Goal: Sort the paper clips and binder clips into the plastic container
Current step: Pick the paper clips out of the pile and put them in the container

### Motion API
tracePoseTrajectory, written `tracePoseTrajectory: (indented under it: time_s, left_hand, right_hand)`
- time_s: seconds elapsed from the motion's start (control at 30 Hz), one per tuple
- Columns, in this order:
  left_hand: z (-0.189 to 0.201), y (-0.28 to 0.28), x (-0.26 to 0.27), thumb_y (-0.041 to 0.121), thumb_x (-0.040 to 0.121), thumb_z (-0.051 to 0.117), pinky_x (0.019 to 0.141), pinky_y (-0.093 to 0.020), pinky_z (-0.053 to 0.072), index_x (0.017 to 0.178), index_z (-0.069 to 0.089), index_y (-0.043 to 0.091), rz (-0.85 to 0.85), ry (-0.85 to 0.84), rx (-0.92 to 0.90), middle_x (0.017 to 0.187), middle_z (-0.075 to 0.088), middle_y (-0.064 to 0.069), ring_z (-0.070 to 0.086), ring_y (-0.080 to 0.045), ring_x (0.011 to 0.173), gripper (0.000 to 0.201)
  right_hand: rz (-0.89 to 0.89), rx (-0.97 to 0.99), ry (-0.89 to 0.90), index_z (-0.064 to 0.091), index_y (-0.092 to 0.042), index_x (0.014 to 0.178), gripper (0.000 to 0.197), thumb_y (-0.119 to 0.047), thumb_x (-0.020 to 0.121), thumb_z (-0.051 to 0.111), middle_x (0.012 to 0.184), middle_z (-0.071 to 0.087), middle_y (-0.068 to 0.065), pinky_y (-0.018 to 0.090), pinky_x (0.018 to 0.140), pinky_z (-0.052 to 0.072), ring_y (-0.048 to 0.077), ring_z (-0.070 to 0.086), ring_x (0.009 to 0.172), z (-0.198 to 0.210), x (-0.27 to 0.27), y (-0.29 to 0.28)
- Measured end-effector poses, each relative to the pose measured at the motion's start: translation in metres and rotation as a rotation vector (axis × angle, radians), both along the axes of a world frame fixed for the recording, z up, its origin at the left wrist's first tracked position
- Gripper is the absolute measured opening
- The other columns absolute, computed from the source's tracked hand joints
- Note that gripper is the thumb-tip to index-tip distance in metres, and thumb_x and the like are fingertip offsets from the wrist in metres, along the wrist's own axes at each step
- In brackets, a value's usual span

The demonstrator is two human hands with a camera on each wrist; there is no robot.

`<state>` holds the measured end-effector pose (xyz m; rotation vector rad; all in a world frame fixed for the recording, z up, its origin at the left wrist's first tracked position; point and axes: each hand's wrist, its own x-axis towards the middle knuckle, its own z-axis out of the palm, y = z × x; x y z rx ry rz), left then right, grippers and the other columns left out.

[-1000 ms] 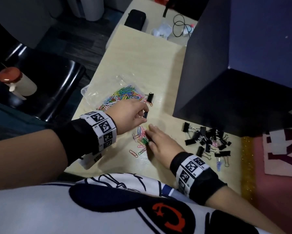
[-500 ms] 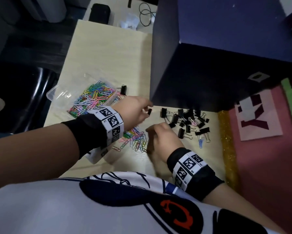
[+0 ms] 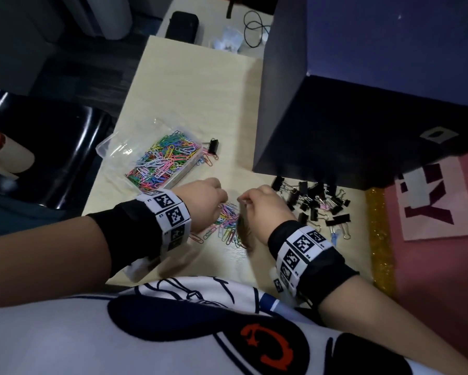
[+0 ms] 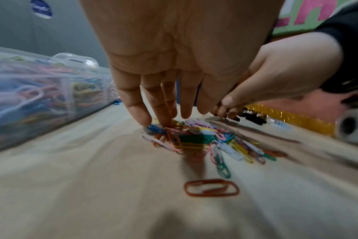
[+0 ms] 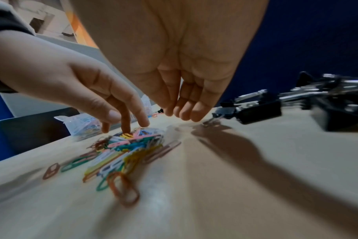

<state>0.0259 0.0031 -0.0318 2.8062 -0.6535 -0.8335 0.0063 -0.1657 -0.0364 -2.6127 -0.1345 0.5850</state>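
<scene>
A clear plastic container (image 3: 111, 147) at the table's left holds many coloured paper clips (image 3: 162, 161). A loose pile of coloured paper clips (image 4: 196, 139) lies near the front edge. My left hand (image 4: 160, 118) points straight down and its fingertips press on the far side of that pile, the thumb held apart. My right hand (image 5: 182, 113) hovers just right of the pile, fingers straight and bunched, holding nothing I can see. A heap of black binder clips (image 3: 314, 201) lies right of my right hand. One binder clip (image 3: 214, 146) lies by the container.
A large dark blue box (image 3: 362, 104) stands at the back right, close behind the binder clips. A pink mat with a gold glitter strip (image 3: 379, 239) borders the table on the right. A single brown paper clip (image 4: 212, 187) lies nearer to me. A black chair (image 3: 51, 158) is at left.
My left hand came back from the binder clip by the container and set its fingertips on the paper clip pile. My right hand lifted off the pile and shifted right.
</scene>
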Motion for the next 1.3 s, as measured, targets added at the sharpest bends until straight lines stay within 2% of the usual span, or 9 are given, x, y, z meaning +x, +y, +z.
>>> tracePoseTrajectory:
  time_s: [0.13, 0.3, 0.43, 0.57, 0.7, 0.87, 0.97, 1.13, 1.3]
  left_hand:
    - [0.01, 0.021, 0.002, 0.021, 0.089, 0.051, 0.09, -0.039, 0.049, 0.118, 0.058, 0.022, 0.16, -0.17, -0.107, 0.121, 0.05, -0.004, 0.054, -0.026, 0.109, 0.03]
    - [0.023, 0.066, 0.014, 0.033, 0.086, 0.057, 0.079, -0.042, 0.051, 0.102, 0.054, 0.014, 0.359, -0.264, 0.049, 0.107, 0.053, -0.009, 0.055, -0.033, 0.097, 0.025]
    - [0.02, 0.085, 0.009, 0.04, 0.087, 0.053, 0.07, -0.035, 0.046, 0.092, 0.056, 0.018, 0.301, -0.223, 0.175, 0.101, 0.058, -0.007, 0.058, -0.031, 0.094, 0.023]
    - [0.012, 0.086, 0.006, 0.033, 0.094, 0.044, 0.067, -0.033, 0.042, 0.097, 0.061, 0.015, 0.217, -0.235, 0.255, 0.099, 0.062, -0.006, 0.06, -0.029, 0.092, 0.025]
    - [0.008, 0.09, 0.009, 0.027, 0.097, 0.038, 0.066, -0.033, 0.041, 0.096, 0.057, 0.013, 0.192, -0.225, 0.263, 0.095, 0.063, -0.007, 0.06, -0.029, 0.088, 0.024]
    - [0.008, 0.093, 0.016, 0.027, 0.096, 0.038, 0.064, -0.032, 0.039, 0.095, 0.055, 0.013, 0.21, -0.247, 0.225, 0.09, 0.06, -0.007, 0.058, -0.03, 0.084, 0.022]
    - [0.009, 0.09, 0.022, 0.026, 0.094, 0.04, 0.061, -0.031, 0.037, 0.087, 0.05, 0.014, 0.245, -0.242, 0.194, 0.082, 0.055, -0.006, 0.048, -0.028, 0.074, 0.018]
    - [0.009, 0.079, 0.028, 0.026, 0.094, 0.042, 0.061, -0.031, 0.036, 0.086, 0.049, 0.014, 0.227, -0.268, 0.121, 0.086, 0.059, -0.008, 0.048, -0.028, 0.074, 0.016]
    - [0.006, 0.074, 0.026, 0.025, 0.093, 0.041, 0.063, -0.031, 0.037, 0.081, 0.042, 0.016, 0.163, -0.284, 0.038, 0.09, 0.063, -0.011, 0.052, -0.031, 0.078, 0.015]
  right_hand:
    - [0.066, -0.008, -0.028, 0.056, -0.02, 0.123, 0.033, -0.014, 0.095, 0.042, 0.13, 0.046, 0.003, 0.028, 0.1, 0.038, 0.02, 0.048, 0.118, 0.005, 0.026, 0.022]
    - [0.112, -0.017, -0.109, 0.048, -0.012, 0.133, 0.043, -0.008, 0.091, 0.041, 0.14, 0.04, 0.008, 0.032, 0.109, 0.033, 0.027, 0.043, 0.126, 0.007, 0.066, 0.053]
    - [0.155, -0.107, -0.102, 0.047, -0.012, 0.135, 0.043, -0.009, 0.092, 0.042, 0.155, 0.025, 0.006, 0.034, 0.111, 0.026, 0.03, 0.031, 0.137, -0.004, 0.093, 0.07]
    - [0.201, -0.174, -0.141, 0.054, -0.008, 0.119, 0.029, -0.016, 0.092, 0.052, 0.128, 0.05, 0.011, 0.036, 0.098, 0.038, 0.033, 0.047, 0.12, -0.017, 0.101, 0.076]
    - [0.138, -0.217, -0.2, 0.059, -0.01, 0.109, 0.02, -0.011, 0.091, 0.049, 0.117, 0.052, 0.011, 0.036, 0.089, 0.044, 0.03, 0.048, 0.113, -0.019, 0.093, 0.072]
    - [0.012, -0.049, -0.318, 0.06, -0.012, 0.098, 0.016, -0.018, 0.084, 0.056, 0.111, 0.05, 0.009, 0.038, 0.089, 0.045, 0.028, 0.046, 0.107, 0.0, 0.064, 0.061]
    - [0.008, -0.086, -0.361, 0.057, -0.014, 0.093, 0.014, -0.021, 0.081, 0.056, 0.105, 0.049, 0.007, 0.04, 0.084, 0.044, 0.027, 0.045, 0.1, 0.009, 0.039, 0.047]
    - [-0.102, -0.24, -0.328, 0.056, -0.017, 0.094, 0.013, -0.024, 0.083, 0.053, 0.106, 0.049, 0.004, 0.038, 0.089, 0.036, 0.026, 0.043, 0.101, 0.004, 0.014, 0.019]
    - [-0.228, -0.426, -0.243, 0.056, -0.018, 0.107, 0.026, -0.024, 0.081, 0.054, 0.122, 0.046, 0.005, 0.038, 0.095, 0.028, 0.028, 0.037, 0.113, 0.0, 0.01, 0.007]
